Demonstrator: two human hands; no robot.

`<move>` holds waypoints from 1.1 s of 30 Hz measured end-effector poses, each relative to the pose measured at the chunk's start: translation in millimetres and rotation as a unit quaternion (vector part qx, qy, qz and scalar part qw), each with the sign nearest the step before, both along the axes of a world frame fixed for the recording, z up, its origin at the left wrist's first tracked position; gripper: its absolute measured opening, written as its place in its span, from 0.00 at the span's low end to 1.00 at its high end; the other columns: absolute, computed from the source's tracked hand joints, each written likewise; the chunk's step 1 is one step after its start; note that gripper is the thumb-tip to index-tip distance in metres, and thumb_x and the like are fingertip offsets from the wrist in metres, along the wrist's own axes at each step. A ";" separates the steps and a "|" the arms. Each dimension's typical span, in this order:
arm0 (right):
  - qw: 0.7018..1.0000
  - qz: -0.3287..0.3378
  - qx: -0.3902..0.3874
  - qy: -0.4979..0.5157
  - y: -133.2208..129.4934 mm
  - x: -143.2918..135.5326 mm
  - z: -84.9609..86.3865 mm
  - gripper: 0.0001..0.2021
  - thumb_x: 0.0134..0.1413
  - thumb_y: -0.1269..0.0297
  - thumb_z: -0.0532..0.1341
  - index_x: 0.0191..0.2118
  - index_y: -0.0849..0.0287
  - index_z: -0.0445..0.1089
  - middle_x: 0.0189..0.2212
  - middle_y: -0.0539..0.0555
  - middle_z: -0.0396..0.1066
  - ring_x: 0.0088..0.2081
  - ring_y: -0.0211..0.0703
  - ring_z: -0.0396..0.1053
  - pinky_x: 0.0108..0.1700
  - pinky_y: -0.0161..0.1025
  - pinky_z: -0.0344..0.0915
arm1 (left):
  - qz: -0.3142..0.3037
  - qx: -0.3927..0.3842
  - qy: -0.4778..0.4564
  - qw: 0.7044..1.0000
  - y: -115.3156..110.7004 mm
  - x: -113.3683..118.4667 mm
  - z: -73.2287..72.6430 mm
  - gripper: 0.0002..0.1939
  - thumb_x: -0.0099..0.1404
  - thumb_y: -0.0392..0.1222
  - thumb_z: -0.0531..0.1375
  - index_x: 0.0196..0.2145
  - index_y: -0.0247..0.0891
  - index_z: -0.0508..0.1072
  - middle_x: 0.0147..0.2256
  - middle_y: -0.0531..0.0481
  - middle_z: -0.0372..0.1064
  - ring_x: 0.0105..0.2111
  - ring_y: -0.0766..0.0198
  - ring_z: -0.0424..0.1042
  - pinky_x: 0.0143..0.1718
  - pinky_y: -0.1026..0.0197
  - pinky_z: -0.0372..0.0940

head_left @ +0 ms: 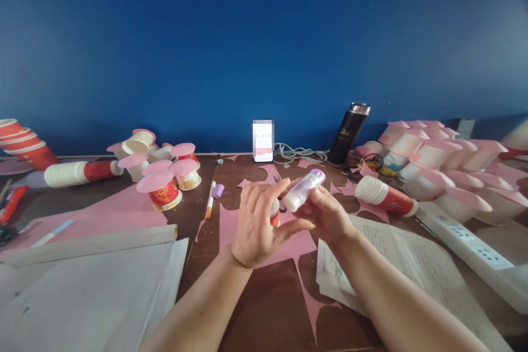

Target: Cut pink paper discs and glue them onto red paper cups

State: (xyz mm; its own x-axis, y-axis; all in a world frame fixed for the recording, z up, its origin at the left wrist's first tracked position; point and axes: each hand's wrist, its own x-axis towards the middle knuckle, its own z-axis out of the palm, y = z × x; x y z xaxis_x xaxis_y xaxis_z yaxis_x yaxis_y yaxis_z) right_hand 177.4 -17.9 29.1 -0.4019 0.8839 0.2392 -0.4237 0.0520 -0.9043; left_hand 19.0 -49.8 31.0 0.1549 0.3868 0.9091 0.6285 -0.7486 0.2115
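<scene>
My right hand (332, 213) grips a glue stick (303, 191), a clear and white tube with a purple end, tilted with its white end toward my left hand. Just left of it, my left hand (258, 223) is open, thumb and fingers apart, holding nothing. Between the hands a small part of a red paper cup (275, 220) shows; the rest is hidden by my left hand. Beneath lies cut pink paper (231, 231). A purple cap (218, 191) rests beside an orange-and-white marker (210, 201) to the left. Dark scissors handles show partly behind my hands.
Cups topped with pink paper stand at left (165, 195) and right (437, 154). Stacked paper cups (82, 173) lie on their sides. A lit phone (263, 143), cable (301, 152) and black flask (348, 135) are by the wall. A power strip (474, 250) and printed sheets (396, 269) lie right.
</scene>
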 end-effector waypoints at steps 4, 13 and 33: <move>0.993 -0.026 -0.080 0.081 5.8 2.2 1.0 0.14 0.51 0.51 0.64 0.37 0.56 0.71 0.26 0.49 0.68 0.20 0.32 0.57 0.19 0.30 0.57 | -0.022 -0.069 -0.009 0.997 8.8 -8.2 11.6 0.49 0.54 0.60 0.64 0.64 0.36 0.48 0.51 0.36 0.65 0.50 0.50 0.65 0.52 0.47 0.62; 0.996 -0.048 -0.027 0.063 7.7 -2.5 -2.9 0.11 0.54 0.55 0.62 0.39 0.55 0.72 0.31 0.52 0.73 0.23 0.34 0.65 0.24 0.31 0.65 | -0.001 -0.332 -0.155 0.930 12.6 -60.5 42.1 0.31 0.66 0.60 0.50 0.58 0.35 0.61 0.52 0.38 0.67 0.52 0.53 0.67 0.51 0.48 0.63; 0.890 -0.196 0.304 -0.277 -11.8 -7.1 -5.2 0.10 0.53 0.63 0.64 0.43 0.54 0.68 0.33 0.52 0.67 0.31 0.41 0.63 0.34 0.40 0.63 | 0.045 -0.288 0.081 0.953 16.4 -37.9 -43.1 0.25 0.54 0.52 0.65 0.48 0.42 0.66 0.42 0.46 0.71 0.42 0.50 0.69 0.43 0.46 0.63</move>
